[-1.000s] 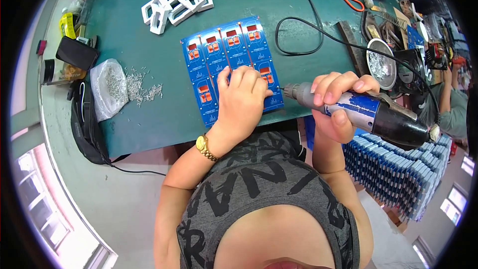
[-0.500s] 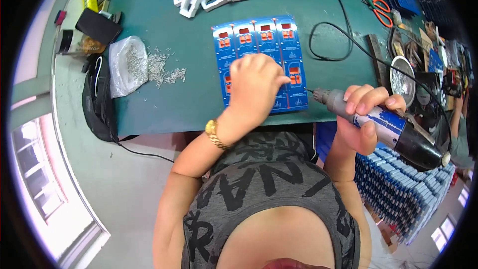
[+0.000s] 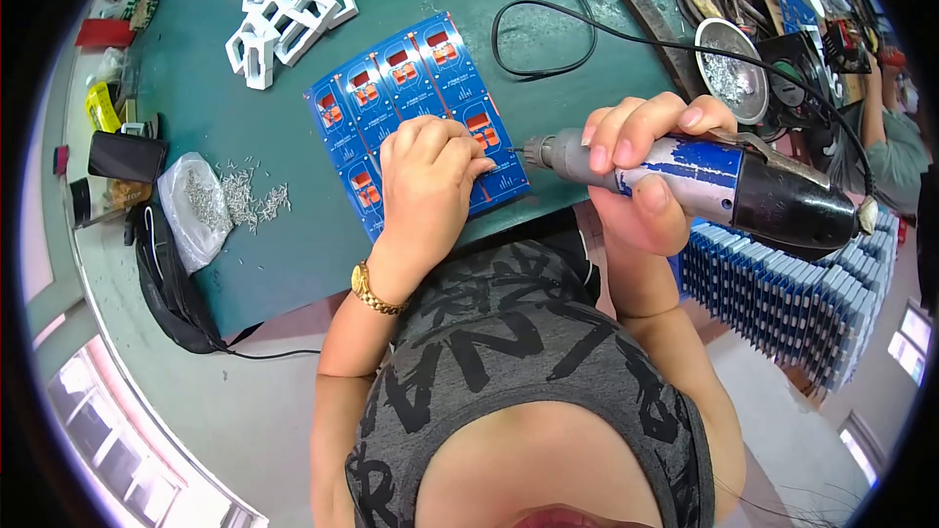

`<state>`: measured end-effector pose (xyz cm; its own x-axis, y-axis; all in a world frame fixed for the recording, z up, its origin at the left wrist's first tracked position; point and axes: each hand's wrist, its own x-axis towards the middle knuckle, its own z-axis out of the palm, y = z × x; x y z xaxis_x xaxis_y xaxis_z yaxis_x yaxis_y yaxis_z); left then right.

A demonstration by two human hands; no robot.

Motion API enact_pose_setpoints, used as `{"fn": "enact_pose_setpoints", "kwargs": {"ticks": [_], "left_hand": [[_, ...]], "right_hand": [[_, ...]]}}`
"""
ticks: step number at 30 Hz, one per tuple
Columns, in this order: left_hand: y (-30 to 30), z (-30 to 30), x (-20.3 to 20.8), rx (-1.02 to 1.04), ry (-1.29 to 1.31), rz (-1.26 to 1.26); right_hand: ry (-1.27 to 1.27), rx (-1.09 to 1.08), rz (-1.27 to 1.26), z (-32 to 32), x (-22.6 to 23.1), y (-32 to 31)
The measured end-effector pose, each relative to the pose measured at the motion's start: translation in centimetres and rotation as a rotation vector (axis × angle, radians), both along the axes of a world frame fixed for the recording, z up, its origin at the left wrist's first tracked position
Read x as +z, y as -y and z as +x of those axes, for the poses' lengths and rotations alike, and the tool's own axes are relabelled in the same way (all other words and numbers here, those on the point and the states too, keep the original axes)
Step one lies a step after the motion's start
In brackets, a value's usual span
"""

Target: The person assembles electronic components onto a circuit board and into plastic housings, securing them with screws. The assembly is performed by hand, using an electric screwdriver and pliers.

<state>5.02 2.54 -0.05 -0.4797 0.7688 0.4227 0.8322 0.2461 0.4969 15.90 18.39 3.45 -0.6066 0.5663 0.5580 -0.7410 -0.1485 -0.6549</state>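
Note:
A blue panel [image 3: 473, 88] of joined circuit boards, with orange-red parts in rows, lies tilted on the green table before me. My left hand [image 3: 427, 176] rests on its lower middle, fingers bent down and pressed together. What its fingertips hold, if anything, is hidden under the hand. In my right hand [image 3: 646, 156] is a corded electric screwdriver [image 3: 699, 176] with a grey, blue and black body. It lies nearly level, and its bit points left at the panel's right edge. Whether the bit touches the panel, I cannot tell.
White plastic frames [image 3: 293, 15] are heaped at the far left. Loose screws [image 3: 249, 198] spill from a clear bag [image 3: 191, 235]. A black cord [image 3: 543, 5] loops behind the screwdriver toward a metal bowl [image 3: 748, 103]. Stacked blue-and-white pieces [image 3: 782, 293] stand at right. Another person's arm [image 3: 873, 117] shows far right.
The whole view has turned, so the table and panel now appear tilted and farther left. My left hand remains on the panel, and the screwdriver remains in my right hand near its right edge.

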Motion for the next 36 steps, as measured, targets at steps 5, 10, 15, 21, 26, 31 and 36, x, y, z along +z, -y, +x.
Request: {"fn": "enact_pose_setpoints", "kwargs": {"ticks": [5, 10, 15, 21, 26, 31, 36], "left_hand": [[0.0, -0.1, 0.0, -0.035, -0.038, -0.032], [0.1, 0.2, -0.1, 0.034, -0.024, 0.006], [0.5, -0.1, -0.1, 0.006, 0.005, 0.011], [1.1, -1.1, -0.2, -0.044, 0.055, -0.015], [0.7, -1.2, -0.4, -0.047, 0.018, 0.021], [0.9, -0.2, -0.2, 0.017, -0.073, 0.018], [1.1, 0.0, 0.0, 0.019, -0.08, -0.03]], "right_hand": [[0.007, 0.007, -0.035, 0.3, -0.1, -0.1], [-0.005, 0.023, -0.059, 0.4, -0.1, 0.3], [0.017, 0.023, -0.036, 0.3, 0.0, 0.8], [0.026, 0.037, -0.038, -0.4, -0.1, 1.2], [0.027, 0.027, -0.108, -0.5, -0.5, 1.3], [0.042, 0.048, -0.072, -0.5, -0.4, 0.9], [0.051, 0.062, -0.016, -0.7, -0.6, 0.7]]}}
